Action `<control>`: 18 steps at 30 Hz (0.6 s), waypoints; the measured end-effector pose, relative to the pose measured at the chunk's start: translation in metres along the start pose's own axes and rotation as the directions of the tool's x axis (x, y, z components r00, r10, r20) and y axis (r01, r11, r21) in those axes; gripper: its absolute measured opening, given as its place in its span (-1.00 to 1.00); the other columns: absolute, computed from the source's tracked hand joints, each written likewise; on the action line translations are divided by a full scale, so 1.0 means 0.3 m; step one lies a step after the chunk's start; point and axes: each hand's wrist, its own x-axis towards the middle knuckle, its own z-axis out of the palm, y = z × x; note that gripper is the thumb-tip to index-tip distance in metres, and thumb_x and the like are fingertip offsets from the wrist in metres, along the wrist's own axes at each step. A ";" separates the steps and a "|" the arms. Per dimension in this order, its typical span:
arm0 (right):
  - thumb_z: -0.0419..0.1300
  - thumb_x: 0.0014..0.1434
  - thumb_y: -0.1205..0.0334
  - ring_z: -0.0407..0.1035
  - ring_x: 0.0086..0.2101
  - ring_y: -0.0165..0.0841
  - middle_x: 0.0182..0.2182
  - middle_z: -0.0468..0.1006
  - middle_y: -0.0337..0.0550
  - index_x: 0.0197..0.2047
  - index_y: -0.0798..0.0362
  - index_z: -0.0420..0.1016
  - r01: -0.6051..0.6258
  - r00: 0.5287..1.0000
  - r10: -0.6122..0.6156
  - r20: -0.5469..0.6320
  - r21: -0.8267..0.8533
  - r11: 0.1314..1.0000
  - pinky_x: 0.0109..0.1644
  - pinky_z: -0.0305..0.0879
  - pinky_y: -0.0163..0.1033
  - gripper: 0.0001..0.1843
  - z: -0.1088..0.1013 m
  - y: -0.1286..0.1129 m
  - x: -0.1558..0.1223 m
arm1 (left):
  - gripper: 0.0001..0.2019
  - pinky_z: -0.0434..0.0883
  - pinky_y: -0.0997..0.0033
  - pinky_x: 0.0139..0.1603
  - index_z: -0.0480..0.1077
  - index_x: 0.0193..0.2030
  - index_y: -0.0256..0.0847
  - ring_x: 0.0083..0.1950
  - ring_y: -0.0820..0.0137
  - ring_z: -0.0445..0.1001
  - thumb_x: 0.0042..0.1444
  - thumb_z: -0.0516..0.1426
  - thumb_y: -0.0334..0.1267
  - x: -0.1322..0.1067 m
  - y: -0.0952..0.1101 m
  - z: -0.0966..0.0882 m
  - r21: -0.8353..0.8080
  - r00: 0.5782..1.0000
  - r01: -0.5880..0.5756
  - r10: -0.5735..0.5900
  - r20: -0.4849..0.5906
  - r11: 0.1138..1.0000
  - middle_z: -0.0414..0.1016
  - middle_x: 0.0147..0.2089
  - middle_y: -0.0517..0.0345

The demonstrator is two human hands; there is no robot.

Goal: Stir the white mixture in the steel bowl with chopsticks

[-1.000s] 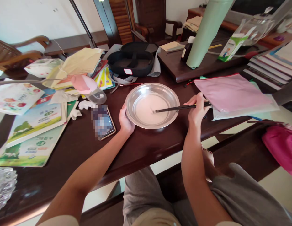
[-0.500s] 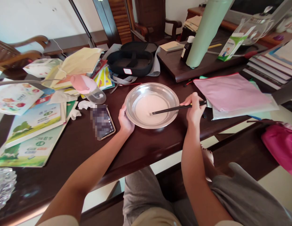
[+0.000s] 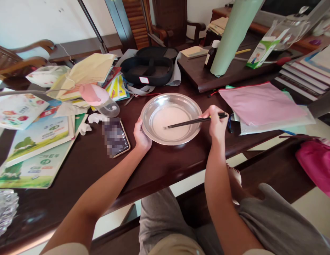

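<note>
A round metal dish (image 3: pixel 154 106) holding a thin white liquid sits on the dark wooden table (image 3: pixel 167 163). My left hand (image 3: pixel 141 137) grips the dish's near-left rim. My right hand (image 3: pixel 216 124) is closed on a pair of black chopsticks (image 3: pixel 193 122), held almost level, their tips down in the white liquid left of the dish's middle.
A phone (image 3: pixel 115 137) lies just left of the dish. Picture books (image 3: pixel 34 141) and papers pile up at the left, with a pink-lidded bottle (image 3: pixel 99 100). A black bag (image 3: pixel 149 69) sits behind the dish, a pink folder (image 3: pixel 260 104) at the right, a green cylinder (image 3: pixel 232 39) behind.
My right hand has slid left with the chopsticks, so their tips moved leftward across the liquid. My left hand and the dish have stayed put.
</note>
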 end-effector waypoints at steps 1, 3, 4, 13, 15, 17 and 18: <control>0.26 0.27 -0.24 0.49 -0.51 -0.35 -0.60 0.52 -0.29 -0.58 -0.02 0.49 -0.003 0.998 0.004 0.058 -0.025 1.000 -0.26 0.43 -0.16 -0.45 0.003 -0.004 -0.002 | -0.82 0.49 0.32 0.12 0.56 -0.37 -0.12 0.03 0.22 0.64 0.16 0.23 -0.10 0.000 0.000 0.000 -0.001 1.000 -0.001 0.001 0.003 1.000 0.71 -0.17 0.15; 0.28 0.27 -0.22 0.55 -0.42 -0.32 -0.54 0.58 -0.27 -0.52 -0.02 0.54 0.018 0.997 -0.012 0.074 -0.083 0.996 -0.15 0.45 -0.13 -0.50 0.004 -0.004 -0.002 | -0.81 0.49 0.32 0.13 0.57 -0.36 -0.12 0.06 0.21 0.63 0.18 0.22 -0.10 0.001 0.001 0.001 0.005 1.000 0.003 -0.003 -0.003 1.000 0.71 -0.16 0.14; 0.27 0.27 -0.22 0.55 -0.41 -0.32 -0.54 0.58 -0.28 -0.52 -0.02 0.54 0.031 0.999 -0.028 0.033 -0.103 0.994 -0.13 0.45 -0.12 -0.50 0.002 0.001 0.001 | -0.81 0.49 0.32 0.13 0.57 -0.35 -0.12 0.07 0.20 0.63 0.18 0.21 -0.11 0.001 0.001 0.001 0.007 1.000 0.007 -0.007 -0.010 1.000 0.72 -0.16 0.13; 0.24 0.29 -0.25 0.44 -0.58 -0.37 -0.68 0.41 -0.31 -0.64 -0.02 0.41 0.025 0.999 -0.024 -0.044 0.029 0.999 -0.35 0.41 -0.18 -0.39 0.002 0.002 0.002 | -0.81 0.51 0.34 0.07 0.58 -0.35 -0.13 -0.01 0.24 0.64 0.18 0.19 -0.14 0.003 -0.003 -0.005 -0.004 1.000 0.010 -0.011 -0.017 1.000 0.71 -0.18 0.15; 0.27 0.27 -0.24 0.51 -0.51 -0.35 -0.60 0.51 -0.29 -0.57 -0.01 0.49 -0.004 0.998 0.004 0.059 -0.012 1.000 -0.26 0.46 -0.16 -0.45 0.009 -0.008 -0.002 | -0.81 0.50 0.34 0.09 0.59 -0.33 -0.13 0.01 0.24 0.64 0.19 0.18 -0.15 0.003 -0.001 -0.002 0.011 1.000 0.006 -0.005 -0.024 1.000 0.71 -0.17 0.14; 0.28 0.26 -0.23 0.56 -0.45 -0.33 -0.56 0.56 -0.28 -0.53 -0.01 0.52 0.004 0.999 -0.002 0.047 -0.057 0.998 -0.19 0.48 -0.14 -0.48 0.007 -0.007 0.000 | -0.80 0.50 0.34 0.09 0.60 -0.31 -0.13 0.00 0.25 0.64 0.20 0.17 -0.14 0.002 0.000 0.000 0.023 0.999 0.003 -0.002 -0.037 1.000 0.71 -0.16 0.14; 0.28 0.26 -0.24 0.56 -0.45 -0.33 -0.57 0.55 -0.29 -0.54 -0.01 0.51 0.016 1.000 -0.016 0.000 -0.071 0.997 -0.18 0.48 -0.14 -0.47 0.003 -0.003 0.003 | -0.79 0.50 0.34 0.08 0.61 -0.30 -0.13 -0.01 0.25 0.64 0.20 0.17 -0.14 0.002 0.000 0.001 0.026 0.999 0.004 -0.003 -0.040 1.000 0.71 -0.17 0.14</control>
